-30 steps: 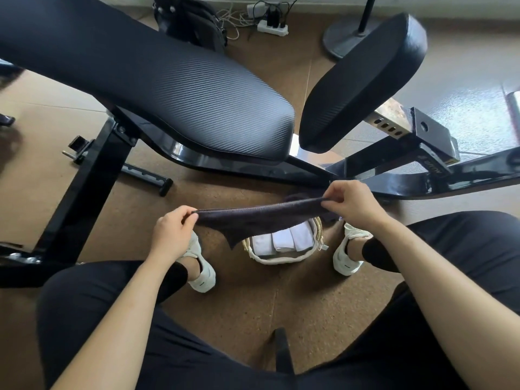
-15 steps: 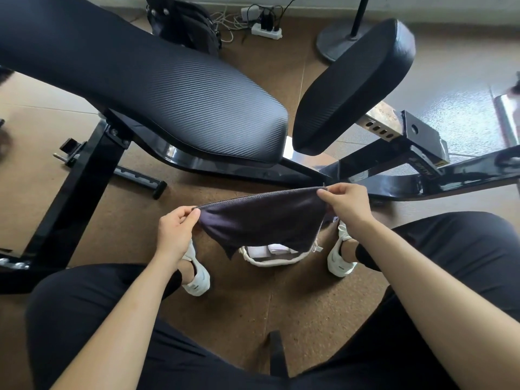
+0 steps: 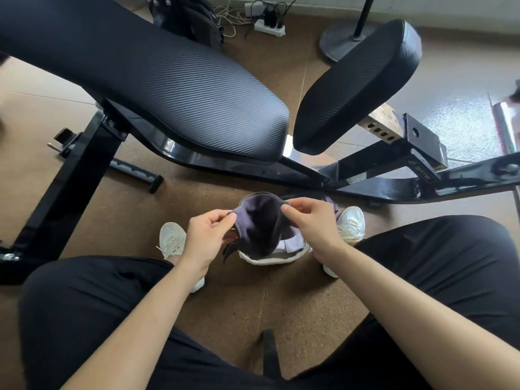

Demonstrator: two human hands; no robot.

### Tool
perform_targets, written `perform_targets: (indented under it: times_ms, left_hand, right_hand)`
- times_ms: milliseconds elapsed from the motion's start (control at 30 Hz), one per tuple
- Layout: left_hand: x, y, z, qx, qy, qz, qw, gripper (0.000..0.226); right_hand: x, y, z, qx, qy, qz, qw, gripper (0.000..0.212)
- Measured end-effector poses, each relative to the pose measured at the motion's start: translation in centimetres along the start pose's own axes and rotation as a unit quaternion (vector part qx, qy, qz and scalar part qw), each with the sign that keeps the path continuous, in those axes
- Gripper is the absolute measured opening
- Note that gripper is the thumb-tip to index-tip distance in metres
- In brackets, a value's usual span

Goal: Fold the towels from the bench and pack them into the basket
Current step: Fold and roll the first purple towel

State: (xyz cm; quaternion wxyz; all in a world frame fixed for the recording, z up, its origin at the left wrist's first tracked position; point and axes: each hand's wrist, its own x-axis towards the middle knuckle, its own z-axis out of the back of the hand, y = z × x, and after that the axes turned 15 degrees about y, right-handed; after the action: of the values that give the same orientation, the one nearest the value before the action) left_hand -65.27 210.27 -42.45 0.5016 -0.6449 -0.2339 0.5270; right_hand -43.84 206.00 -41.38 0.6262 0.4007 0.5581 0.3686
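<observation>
A dark purple-grey towel [image 3: 260, 223] hangs bunched between my two hands, just above a small white woven basket [image 3: 270, 258] on the floor between my feet. My left hand [image 3: 209, 235] pinches the towel's left edge and my right hand [image 3: 312, 220] pinches its right edge, the two hands close together. White folded towels [image 3: 289, 244] show inside the basket, mostly hidden by the dark towel. The black padded bench [image 3: 174, 88] stretches across the upper left with nothing lying on it.
The bench's black steel frame [image 3: 394, 184] runs along the floor just beyond the basket, and a second black pad [image 3: 357, 83] rises at upper right. My white shoes [image 3: 171, 240] flank the basket. A power strip with cables [image 3: 268, 25] and a fan base [image 3: 343, 43] lie at the back.
My hands have come together from a wide stretch, so the towel that was spread flat between them now sags folded and has dropped lower over the basket.
</observation>
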Motion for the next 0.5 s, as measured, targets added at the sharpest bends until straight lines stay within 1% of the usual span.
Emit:
perform_targets:
  times_ms: [33,100,167,267,333,400,433,500]
  left_hand:
    - [-0.2,0.0,-0.4,0.005,0.007,-0.007,1.000,0.013]
    - [-0.5,-0.1,-1.2,0.015,0.028,-0.026,0.999,0.015]
    - [-0.8,-0.3,-2.0,0.047,0.039,-0.033,0.998,0.018]
    - [-1.0,-0.5,-2.4,0.089,0.036,-0.050,0.994,0.021]
    - [-0.9,-0.3,-2.0,0.088,0.039,-0.063,0.993,0.018]
    - [-0.9,-0.3,-1.7,0.116,0.046,-0.072,0.990,0.024]
    - [-0.9,-0.3,-1.6,0.132,0.041,-0.078,0.987,0.027]
    - [-1.0,-0.4,-1.4,0.166,0.022,-0.102,0.981,0.022]
  right_hand:
    - [-0.2,-0.1,-0.6,-0.010,0.013,0.004,1.000,0.008]
    - [-0.6,-0.5,-1.6,-0.045,0.034,0.024,0.998,0.011]
    - [-1.1,-0.4,-2.4,-0.068,0.063,0.051,0.994,0.014]
    - [-1.4,-0.3,-3.0,-0.098,0.095,0.080,0.987,0.024]
    - [-1.4,-0.4,-3.1,-0.114,0.098,0.080,0.985,0.031]
    - [-1.4,-0.4,-3.2,-0.127,0.113,0.078,0.982,0.037]
    - [-1.5,-0.4,-3.2,-0.130,0.128,0.080,0.980,0.039]
    - [-1.4,-0.3,-3.1,-0.130,0.150,0.085,0.976,0.042]
